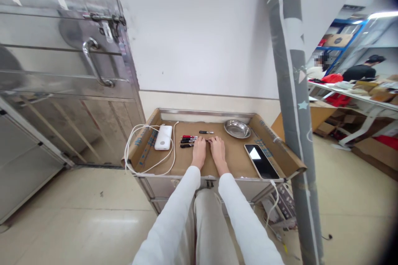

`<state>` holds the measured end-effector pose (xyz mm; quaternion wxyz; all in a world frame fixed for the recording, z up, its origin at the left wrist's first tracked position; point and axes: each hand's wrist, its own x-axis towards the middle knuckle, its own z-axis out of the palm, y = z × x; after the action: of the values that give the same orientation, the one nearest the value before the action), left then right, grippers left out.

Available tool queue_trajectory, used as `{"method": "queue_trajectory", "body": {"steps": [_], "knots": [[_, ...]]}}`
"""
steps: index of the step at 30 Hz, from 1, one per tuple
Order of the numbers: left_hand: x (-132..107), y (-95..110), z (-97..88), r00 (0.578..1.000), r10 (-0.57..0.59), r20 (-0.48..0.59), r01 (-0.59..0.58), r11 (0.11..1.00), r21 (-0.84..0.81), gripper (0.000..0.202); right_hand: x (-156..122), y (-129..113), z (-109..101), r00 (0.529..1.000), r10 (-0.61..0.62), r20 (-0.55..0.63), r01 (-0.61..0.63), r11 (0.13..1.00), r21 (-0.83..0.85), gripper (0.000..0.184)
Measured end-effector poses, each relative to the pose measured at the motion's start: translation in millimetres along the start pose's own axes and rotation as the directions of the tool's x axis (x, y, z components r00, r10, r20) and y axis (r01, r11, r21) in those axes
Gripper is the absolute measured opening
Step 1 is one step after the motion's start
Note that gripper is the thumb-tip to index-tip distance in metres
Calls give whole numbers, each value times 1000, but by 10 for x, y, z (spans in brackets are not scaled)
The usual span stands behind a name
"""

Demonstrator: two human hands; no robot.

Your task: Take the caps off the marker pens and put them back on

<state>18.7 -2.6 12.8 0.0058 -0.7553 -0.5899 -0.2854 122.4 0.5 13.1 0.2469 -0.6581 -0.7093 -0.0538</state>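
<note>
The left grip [199,148] and right grip [217,148] curl toward each other at a slim dark piece [208,140]; how tightly either closes, I cannot tell. Pens [187,141] lie side by side at the left grip, a lone pen [205,132] just beyond both. Farther out on the cardboard-covered worktop [236,151] rest a white power bank [163,136], a metal bowl [237,129] and a phone [263,163].

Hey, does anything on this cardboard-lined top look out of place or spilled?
Nothing looks spilled. One black pen lies apart, beyond the lined-up pens, and the white cable loops loosely over the left cardboard side, which looks untidy.
</note>
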Motion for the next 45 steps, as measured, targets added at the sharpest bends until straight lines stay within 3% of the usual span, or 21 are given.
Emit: {"method": "queue_trajectory", "body": {"steps": [5, 13, 18, 22, 25, 28, 31, 37, 45], "knots": [[3, 3, -7, 999, 10, 30, -8, 997, -71, 29, -18, -16, -45, 999, -41, 6, 40, 997, 62, 24], [-17, 65, -134, 987, -104, 124, 128, 970, -207, 30, -19, 6, -43, 1000, -27, 16, 25, 994, 106, 26], [-8, 38, -93, 985, -99, 140, 130, 963, -236, 31, -18, 14, -57, 1000, -9, 2, 9, 991, 134, 29], [-5, 35, -82, 989, -54, 135, 78, 980, -185, 32, -21, 24, -59, 1000, 3, 2, -3, 990, 140, 28], [-7, 62, -94, 997, -27, 75, 29, 999, -20, 29, -22, 16, -72, 1000, -12, 0, 12, 990, 137, 29], [-14, 90, -97, 999, -43, -17, 45, 982, 181, 25, -21, 0, -91, 1000, -29, 1, 29, 990, 139, 29], [-21, 100, -93, 997, -70, -32, 76, 963, 260, 24, -20, -8, -93, 999, -37, 0, 36, 986, 161, 28], [2, 72, -72, 1000, 5, 21, -10, 969, 246, 24, -44, 0, -32, 998, -56, 2, 54, 981, 184, 28], [16, 31, -28, 999, 21, 43, -24, 996, 84, 19, -53, 10, -2, 998, -62, 15, 59, 984, 167, 29]]}}
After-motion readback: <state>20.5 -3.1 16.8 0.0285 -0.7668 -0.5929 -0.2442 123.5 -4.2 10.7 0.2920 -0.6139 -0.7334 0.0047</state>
